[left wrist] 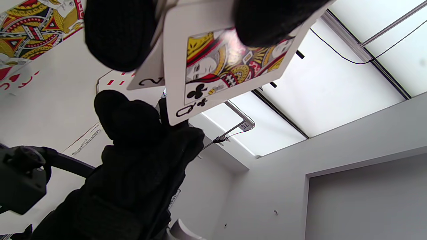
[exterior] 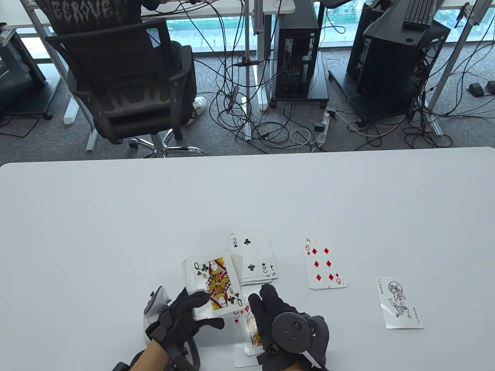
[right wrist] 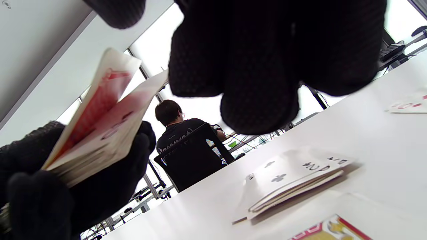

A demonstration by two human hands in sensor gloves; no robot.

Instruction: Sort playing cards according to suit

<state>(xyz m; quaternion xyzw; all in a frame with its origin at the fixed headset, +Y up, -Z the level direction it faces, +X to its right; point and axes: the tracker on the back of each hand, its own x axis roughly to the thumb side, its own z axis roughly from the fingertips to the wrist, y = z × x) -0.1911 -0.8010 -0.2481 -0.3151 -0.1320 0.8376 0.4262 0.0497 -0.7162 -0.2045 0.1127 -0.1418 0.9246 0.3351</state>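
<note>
Cards: sorted piles lie on the white table (exterior: 116, 216), largest to smallest. Club pile (exterior: 257, 257), 2 of clubs on top, sits near centre w/ the diamond pile (exterior: 324, 266) (6 of diamonds up) to its right; a heart pile (exterior: 249, 332) w/ a face card up lies under the right hand (exterior: 288, 328), and a lone joker (exterior: 398, 303) lies far right. Left hand (exterior: 185, 313) grips the deck (exterior: 210, 286) just above the table, queen of clubs (exterior: 218, 284) face up on top. Right hand's fingers hang relaxed beside the deck, holding nothing.
</note>
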